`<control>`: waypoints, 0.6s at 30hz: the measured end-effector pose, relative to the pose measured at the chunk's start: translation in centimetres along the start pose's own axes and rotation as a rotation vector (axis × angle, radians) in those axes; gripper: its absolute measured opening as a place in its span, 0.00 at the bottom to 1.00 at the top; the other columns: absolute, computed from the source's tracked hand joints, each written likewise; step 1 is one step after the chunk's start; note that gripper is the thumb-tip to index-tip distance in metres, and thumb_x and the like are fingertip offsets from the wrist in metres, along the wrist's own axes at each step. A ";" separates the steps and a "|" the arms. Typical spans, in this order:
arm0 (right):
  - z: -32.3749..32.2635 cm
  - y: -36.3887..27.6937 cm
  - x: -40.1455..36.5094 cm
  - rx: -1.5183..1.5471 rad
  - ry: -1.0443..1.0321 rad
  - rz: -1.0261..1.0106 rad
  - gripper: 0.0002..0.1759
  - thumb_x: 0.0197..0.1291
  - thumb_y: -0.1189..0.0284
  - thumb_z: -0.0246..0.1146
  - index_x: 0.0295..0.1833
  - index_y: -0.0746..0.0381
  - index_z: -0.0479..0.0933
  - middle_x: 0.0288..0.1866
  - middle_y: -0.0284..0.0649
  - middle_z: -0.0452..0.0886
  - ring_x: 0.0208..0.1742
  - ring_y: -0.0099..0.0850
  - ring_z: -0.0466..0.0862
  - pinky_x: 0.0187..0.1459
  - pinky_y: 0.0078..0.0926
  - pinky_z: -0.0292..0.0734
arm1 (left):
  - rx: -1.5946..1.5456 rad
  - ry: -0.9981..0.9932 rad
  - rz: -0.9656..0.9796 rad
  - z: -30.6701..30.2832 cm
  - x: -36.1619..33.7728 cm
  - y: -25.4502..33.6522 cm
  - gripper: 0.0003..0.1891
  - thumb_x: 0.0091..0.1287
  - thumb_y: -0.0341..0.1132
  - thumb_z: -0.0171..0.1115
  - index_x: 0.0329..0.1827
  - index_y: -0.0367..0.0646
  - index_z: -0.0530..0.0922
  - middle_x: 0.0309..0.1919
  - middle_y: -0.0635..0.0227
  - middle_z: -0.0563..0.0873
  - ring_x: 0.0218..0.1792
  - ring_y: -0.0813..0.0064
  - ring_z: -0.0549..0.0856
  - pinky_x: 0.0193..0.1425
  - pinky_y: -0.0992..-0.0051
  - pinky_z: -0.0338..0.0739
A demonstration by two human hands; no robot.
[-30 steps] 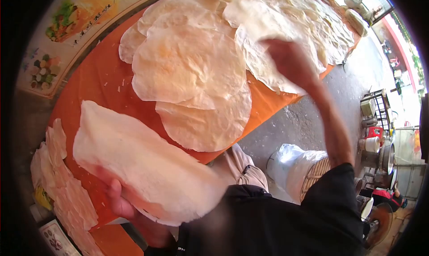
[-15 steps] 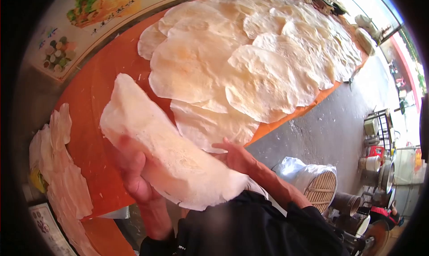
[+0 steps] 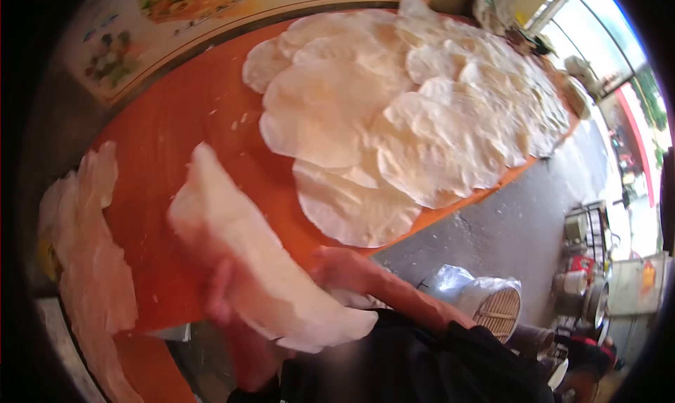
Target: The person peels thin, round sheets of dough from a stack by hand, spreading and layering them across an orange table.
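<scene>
A long, pale flatbread, thin and folded or stacked, is held up in front of my body. My left hand grips its near-left edge, thumb on the outside, while the other fingers pass underneath and are partly hidden. At its far-right side is my right hand, blurred, with its fingers overlapping the edge and mostly out of sight. Beyond both hands, many thin round flatbreads overlap across the orange table. The nearest of these rounds lies just past my right hand.
To the left, a pile of folded flatbreads runs along the table's end. On the floor at right stand a plastic-covered round container with a slatted face and several pots. A printed wall panel borders the table's far side.
The held flatbread has tilted more steeply and turned in my hands. My right hand has drawn in toward its edge, its fingers no longer stretched out. The view has shifted slightly.
</scene>
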State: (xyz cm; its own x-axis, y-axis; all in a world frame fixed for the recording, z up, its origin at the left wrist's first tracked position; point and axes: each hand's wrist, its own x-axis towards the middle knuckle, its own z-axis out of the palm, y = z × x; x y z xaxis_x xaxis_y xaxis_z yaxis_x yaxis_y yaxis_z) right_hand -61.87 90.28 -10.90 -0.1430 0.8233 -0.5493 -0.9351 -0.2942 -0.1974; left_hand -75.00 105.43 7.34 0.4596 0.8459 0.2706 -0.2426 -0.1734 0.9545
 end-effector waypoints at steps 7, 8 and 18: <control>8.7 -2.7 -0.6 0.160 -0.245 0.170 0.31 0.68 0.51 0.52 0.63 0.67 0.69 0.62 0.45 0.74 0.58 0.34 0.76 0.57 0.33 0.72 | 0.519 0.049 0.459 -0.8 3.0 0.1 0.19 0.71 0.36 0.53 0.61 0.40 0.66 0.66 0.46 0.66 0.66 0.49 0.68 0.68 0.54 0.67; 9.4 -3.5 0.0 0.216 -0.223 0.133 0.29 0.69 0.54 0.51 0.63 0.67 0.69 0.61 0.45 0.75 0.57 0.34 0.77 0.57 0.34 0.72 | 0.583 0.055 0.528 -0.5 3.6 0.3 0.18 0.71 0.36 0.53 0.61 0.40 0.65 0.66 0.45 0.65 0.66 0.49 0.69 0.68 0.54 0.68; 3.3 -26.1 -4.7 -0.471 0.403 -0.851 0.19 0.55 0.81 0.64 0.54 0.59 0.77 0.30 0.27 0.77 0.31 0.20 0.77 0.32 0.21 0.75 | 0.127 0.071 -0.253 -1.2 9.8 -4.4 0.29 0.60 0.30 0.53 0.68 0.36 0.64 0.65 0.60 0.70 0.67 0.66 0.66 0.72 0.68 0.58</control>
State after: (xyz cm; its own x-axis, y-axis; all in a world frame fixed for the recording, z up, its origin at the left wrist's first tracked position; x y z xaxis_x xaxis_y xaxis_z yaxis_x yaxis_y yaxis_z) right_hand -37.87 95.66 -0.44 0.7005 0.6503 -0.2938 -0.4442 0.0751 -0.8928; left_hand -70.41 115.12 5.61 0.4297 0.9028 0.0168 -0.0172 -0.0104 0.9998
